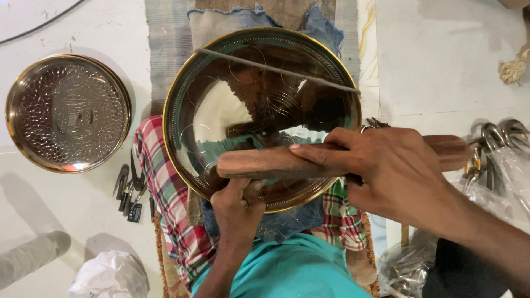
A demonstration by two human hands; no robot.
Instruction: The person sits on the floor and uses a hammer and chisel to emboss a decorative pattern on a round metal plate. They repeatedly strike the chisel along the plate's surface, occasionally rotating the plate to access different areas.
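I see a big round brass plate at frame centre, gold rim, engraved circles on a mirror face, lying on denim cloth over a checked cloth. A thin rod crosses its upper part, 10 to 3 o'clock. Second plate, a hammered-pattern one, sits well apart at 9 o'clock on the pale floor. The right hand comes in from 4 o'clock, fingers wrapped tight around a wooden block lying flat across the plate's lower half, forefinger stretched along its top. The left hand comes up from 6 o'clock at the plate's near rim, fingers curled under the block's left end; whether it pinches anything, I can't tell. Small dark engraving tools are at 8 o'clock, just beside the checked cloth. Metal hooks and a clear plastic bag are at 3 o'clock.
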